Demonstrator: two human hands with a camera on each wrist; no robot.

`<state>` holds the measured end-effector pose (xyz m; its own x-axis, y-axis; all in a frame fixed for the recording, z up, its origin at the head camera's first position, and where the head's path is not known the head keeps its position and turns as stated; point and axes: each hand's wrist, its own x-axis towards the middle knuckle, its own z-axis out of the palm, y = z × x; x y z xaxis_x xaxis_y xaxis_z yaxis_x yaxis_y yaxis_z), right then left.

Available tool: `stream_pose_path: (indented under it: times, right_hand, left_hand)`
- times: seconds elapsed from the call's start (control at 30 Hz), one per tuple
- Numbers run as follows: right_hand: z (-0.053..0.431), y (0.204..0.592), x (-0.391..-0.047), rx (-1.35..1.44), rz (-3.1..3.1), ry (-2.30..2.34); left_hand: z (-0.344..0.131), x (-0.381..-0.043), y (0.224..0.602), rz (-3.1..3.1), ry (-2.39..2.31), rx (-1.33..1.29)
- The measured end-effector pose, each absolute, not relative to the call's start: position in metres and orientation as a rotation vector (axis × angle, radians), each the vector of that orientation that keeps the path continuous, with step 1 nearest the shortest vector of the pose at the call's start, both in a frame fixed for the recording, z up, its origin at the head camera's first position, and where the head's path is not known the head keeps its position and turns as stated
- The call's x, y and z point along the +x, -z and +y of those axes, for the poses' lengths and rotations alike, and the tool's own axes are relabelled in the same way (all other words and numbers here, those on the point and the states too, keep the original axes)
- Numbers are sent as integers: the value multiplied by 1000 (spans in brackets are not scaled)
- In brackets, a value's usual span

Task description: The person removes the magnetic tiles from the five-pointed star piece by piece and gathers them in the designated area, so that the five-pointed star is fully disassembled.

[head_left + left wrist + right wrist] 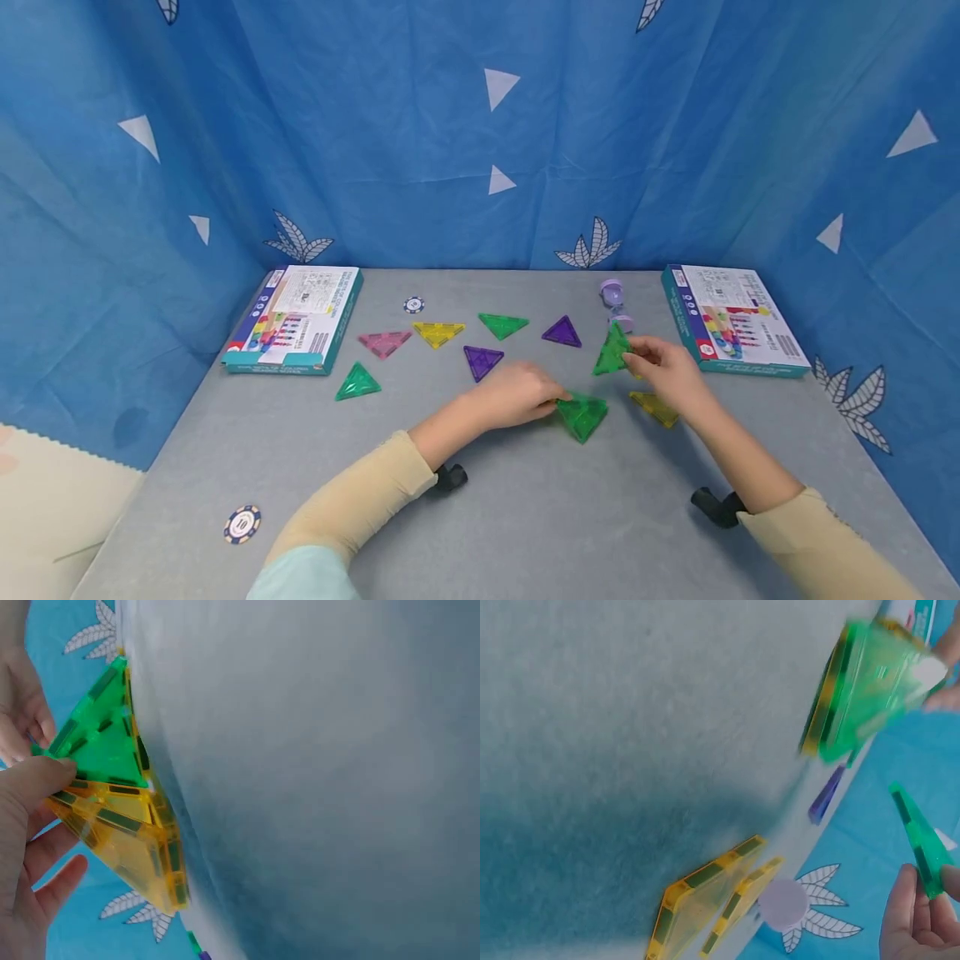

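Observation:
My left hand (517,396) pinches a joined piece made of green and yellow triangular magnetic tiles. Its green tile (582,417) faces up in the head view. In the left wrist view the thumb lies over the green tile (105,742), with the yellow tiles (127,840) angled against it. My right hand (663,371) holds a single green triangular tile (612,350) by its edge, to the right of the joined piece and apart from it. In the right wrist view the thumb and fingers grip this green tile (922,844) at its lower end.
A yellow tile (655,408) lies below my right hand. Behind my left hand lie purple (482,362), pink (385,342), yellow (438,333) and green tiles (503,324). A small hourglass (612,293), two boxes (300,321) and poker chips (242,524) are also on the table.

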<state>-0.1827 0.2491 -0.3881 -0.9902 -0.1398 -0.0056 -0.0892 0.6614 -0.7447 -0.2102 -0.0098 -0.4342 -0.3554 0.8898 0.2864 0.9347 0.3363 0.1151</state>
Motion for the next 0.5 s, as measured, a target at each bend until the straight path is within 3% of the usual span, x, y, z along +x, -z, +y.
stream_pose_path:
  times: [0.5]
  right_hand:
    - [202, 418, -240, -620, 2607, 938]
  left_hand:
    - [-66, -139, 431, -2520, 475, -1406]
